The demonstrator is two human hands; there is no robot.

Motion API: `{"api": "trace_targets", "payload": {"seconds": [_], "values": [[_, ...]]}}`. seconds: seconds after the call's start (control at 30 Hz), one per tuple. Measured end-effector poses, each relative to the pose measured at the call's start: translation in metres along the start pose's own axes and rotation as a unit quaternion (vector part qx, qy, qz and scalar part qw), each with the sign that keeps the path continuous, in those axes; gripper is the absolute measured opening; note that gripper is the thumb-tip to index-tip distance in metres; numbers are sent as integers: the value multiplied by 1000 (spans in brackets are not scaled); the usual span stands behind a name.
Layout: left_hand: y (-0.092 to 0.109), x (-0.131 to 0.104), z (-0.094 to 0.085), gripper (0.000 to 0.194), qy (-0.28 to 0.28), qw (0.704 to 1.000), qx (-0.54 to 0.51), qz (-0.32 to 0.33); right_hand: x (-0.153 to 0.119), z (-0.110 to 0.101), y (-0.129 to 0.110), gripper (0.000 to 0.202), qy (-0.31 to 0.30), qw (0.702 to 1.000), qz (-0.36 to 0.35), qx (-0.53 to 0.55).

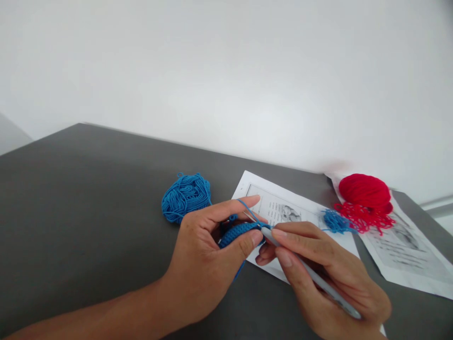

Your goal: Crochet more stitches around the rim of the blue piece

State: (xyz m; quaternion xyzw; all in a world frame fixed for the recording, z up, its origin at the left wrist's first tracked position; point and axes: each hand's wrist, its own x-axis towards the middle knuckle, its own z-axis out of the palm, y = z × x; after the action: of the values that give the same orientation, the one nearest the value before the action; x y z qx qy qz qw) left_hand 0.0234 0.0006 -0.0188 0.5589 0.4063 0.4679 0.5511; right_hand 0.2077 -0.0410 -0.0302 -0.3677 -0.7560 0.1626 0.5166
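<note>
Blue crochet work is pinched between the thumb and fingers of my left hand, whose index finger is stretched out with blue yarn looped over it. My right hand grips a grey-handled crochet hook like a pen. The hook's thin metal tip meets the edge of the blue piece, close to my left thumb. Behind my left hand lies a ball of blue yarn. Part of the blue piece is hidden by my left fingers and thumb.
Under and behind my hands is a printed sheet on the dark grey table. To the right, a red yarn ball and a small blue yarn tangle rest near a second printed sheet. A white wall stands behind.
</note>
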Motion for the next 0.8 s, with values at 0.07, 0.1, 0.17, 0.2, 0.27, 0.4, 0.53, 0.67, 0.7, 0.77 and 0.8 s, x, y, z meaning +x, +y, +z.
{"api": "trace_targets", "payload": {"seconds": [0.07, 0.1, 0.17, 0.2, 0.27, 0.4, 0.53, 0.67, 0.7, 0.77, 0.8], "values": [[0, -1, 0, 21, 2, 1000, -6, -4, 1, 0, 0, 44, -2, 1000, 0, 3], [-1, 0, 1, 17, 5, 1000, -11, -9, 2, 0, -1, 43, -3, 1000, 0, -3], [0, 0, 2, 15, 18, 999, -40, -31, 3, 0, -2, 38, -9, 999, -7, -36], [0, 1, 3, 18, 30, 996, -65, -47, 2, 1, -3, 36, -5, 998, -15, -63], [0, 3, 4, 31, 52, 987, -129, -85, -1, 4, -4, 32, 13, 990, -42, -132], [4, 6, 5, 46, 42, 950, -263, -165, -12, 7, -5, 32, 5, 962, -88, -258], [10, 8, 1, 52, 9, 922, -328, -207, -18, -1, -7, 36, -31, 942, -124, -309], [13, 11, -5, 53, -3, 927, -307, -216, -16, -11, -3, 32, -34, 943, -159, -290], [13, 11, -6, 51, -5, 930, -301, -212, -15, -13, -1, 32, -31, 946, -161, -280], [13, 13, -6, 49, -4, 936, -287, -203, -13, -17, 3, 39, -38, 948, -162, -270], [13, 13, -6, 50, -4, 940, -278, -198, -12, -18, 5, 44, -46, 947, -163, -273]]}}
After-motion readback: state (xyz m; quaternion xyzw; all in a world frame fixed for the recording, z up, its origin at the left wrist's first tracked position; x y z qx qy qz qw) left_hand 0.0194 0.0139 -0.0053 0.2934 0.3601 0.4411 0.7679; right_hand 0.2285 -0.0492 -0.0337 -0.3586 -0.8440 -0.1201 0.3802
